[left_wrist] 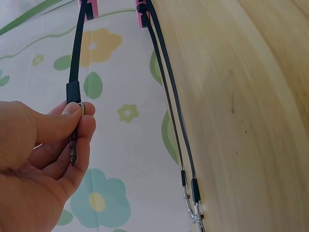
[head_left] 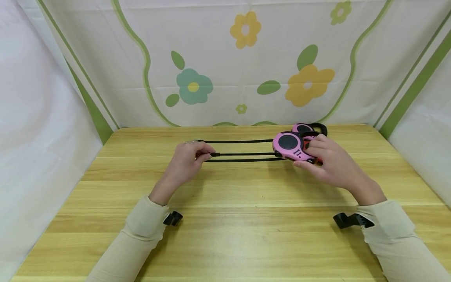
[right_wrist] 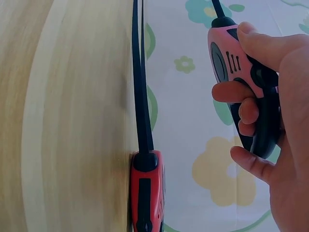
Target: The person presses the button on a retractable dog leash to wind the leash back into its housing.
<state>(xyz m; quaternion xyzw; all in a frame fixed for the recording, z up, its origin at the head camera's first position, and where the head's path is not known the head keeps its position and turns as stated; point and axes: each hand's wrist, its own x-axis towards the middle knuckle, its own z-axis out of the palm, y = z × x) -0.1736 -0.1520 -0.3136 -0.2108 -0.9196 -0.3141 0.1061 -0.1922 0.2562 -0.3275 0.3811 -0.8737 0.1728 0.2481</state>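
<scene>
My right hand [head_left: 331, 162] grips the handle of a pink and black retractable dog leash [head_left: 288, 142], its fingers curled through the loop. From its nozzle a black strap [head_left: 246, 154] runs taut to the left, above the table. My left hand [head_left: 186, 160] pinches the strap's metal clip [left_wrist: 73, 150] between thumb and fingers. A second pink retractable leash [head_left: 297, 127] lies behind the held one. Also on the table is a red retractable leash [right_wrist: 158, 188], mostly hidden in the head view.
On the wooden table [head_left: 229, 227], two more black straps extend leftward from the lying leashes. Their metal clips [left_wrist: 195, 210] lie side by side near my left hand. A white flowered cloth [head_left: 225, 62] hangs along the table's back edge, and white cloth also hangs at both sides.
</scene>
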